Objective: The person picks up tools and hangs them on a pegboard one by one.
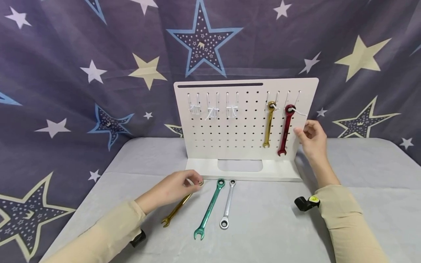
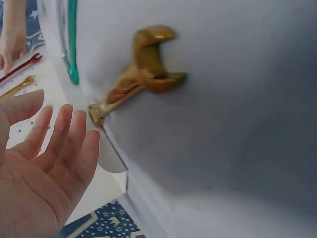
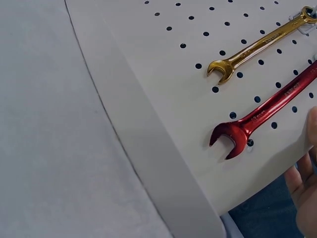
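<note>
My left hand [image 1: 179,184] hovers over the ring end of a gold combination wrench [image 1: 177,210] on the table. In the left wrist view its fingers are spread and relaxed, apart from the wrench, whose open jaw faces the camera. My right hand [image 1: 314,142] grips the right edge of a white pegboard [image 1: 286,86], thumb in front and fingers behind. Close to that thumb hangs a red wrench [image 1: 285,131], ring end up on a hook. Beside it hangs another gold wrench [image 1: 268,126]; the right wrist view shows both open ends pointing down the board.
A green wrench [image 1: 210,208] and a silver wrench [image 1: 227,204] lie on the grey tablecloth [image 1: 263,219] before the board's base [image 1: 204,166]. Several white hooks [image 1: 213,111] without tools line the board's upper left. A star-patterned curtain [image 1: 131,36] hangs behind.
</note>
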Motion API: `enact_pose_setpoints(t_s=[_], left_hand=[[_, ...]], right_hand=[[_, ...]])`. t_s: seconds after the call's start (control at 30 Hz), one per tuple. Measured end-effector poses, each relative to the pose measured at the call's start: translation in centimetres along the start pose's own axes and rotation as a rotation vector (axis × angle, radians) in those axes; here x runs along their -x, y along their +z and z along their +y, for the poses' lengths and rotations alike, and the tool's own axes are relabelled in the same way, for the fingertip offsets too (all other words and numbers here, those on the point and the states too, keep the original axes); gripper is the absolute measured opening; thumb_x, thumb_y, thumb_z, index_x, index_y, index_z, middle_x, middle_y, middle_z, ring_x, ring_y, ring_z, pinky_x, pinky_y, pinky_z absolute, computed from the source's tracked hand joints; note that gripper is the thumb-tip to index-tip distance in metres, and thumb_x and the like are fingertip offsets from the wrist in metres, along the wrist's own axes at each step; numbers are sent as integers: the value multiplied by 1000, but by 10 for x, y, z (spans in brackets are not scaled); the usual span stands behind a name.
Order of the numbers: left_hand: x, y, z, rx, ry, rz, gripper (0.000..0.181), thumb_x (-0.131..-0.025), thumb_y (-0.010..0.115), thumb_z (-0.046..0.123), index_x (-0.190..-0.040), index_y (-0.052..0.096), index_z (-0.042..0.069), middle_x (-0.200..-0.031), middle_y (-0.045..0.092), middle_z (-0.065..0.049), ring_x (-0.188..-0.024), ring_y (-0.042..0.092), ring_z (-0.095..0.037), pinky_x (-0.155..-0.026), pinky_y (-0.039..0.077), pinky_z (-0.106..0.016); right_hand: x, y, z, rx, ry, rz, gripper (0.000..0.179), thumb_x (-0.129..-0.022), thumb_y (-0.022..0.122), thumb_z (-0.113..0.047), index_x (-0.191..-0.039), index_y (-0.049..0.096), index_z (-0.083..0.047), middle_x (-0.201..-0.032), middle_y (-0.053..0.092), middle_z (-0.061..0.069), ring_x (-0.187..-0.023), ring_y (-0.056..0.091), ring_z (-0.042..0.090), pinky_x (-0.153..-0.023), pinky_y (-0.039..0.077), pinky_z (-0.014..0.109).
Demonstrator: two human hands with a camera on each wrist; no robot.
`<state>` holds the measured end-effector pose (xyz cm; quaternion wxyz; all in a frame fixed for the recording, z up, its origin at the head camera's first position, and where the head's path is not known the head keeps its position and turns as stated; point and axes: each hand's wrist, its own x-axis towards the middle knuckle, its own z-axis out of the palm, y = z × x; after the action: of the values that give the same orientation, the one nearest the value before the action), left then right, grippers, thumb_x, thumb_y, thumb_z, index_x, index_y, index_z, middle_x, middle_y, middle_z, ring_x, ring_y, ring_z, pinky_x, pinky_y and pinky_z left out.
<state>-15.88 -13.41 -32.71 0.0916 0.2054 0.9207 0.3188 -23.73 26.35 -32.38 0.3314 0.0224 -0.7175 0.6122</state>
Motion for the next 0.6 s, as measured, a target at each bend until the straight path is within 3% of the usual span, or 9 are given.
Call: enact_pose_setpoints(t_s=[0.37,0.6], left_hand=[[9,2,-13,-11,-56,30,19,-89,74,12,-107,67,11,-90,61,4,-81,55,-13,-73,46,-32],[8,3,-16,-67,-94,-2,24,-86,76,8,-107,64,9,-86,59,3,-78,52,-12,-73,45,-31]], right_hand=[[1,0,-2,1,4,0,15,-89,69,5,-94,57,-1,-71,59,-14,-62,50,0,-56,42,12],[2,0,-5,10,-6,-9,15,-89,69,6,-97,56,5,-71,59,-14,-61,50,0,-56,42,12]])
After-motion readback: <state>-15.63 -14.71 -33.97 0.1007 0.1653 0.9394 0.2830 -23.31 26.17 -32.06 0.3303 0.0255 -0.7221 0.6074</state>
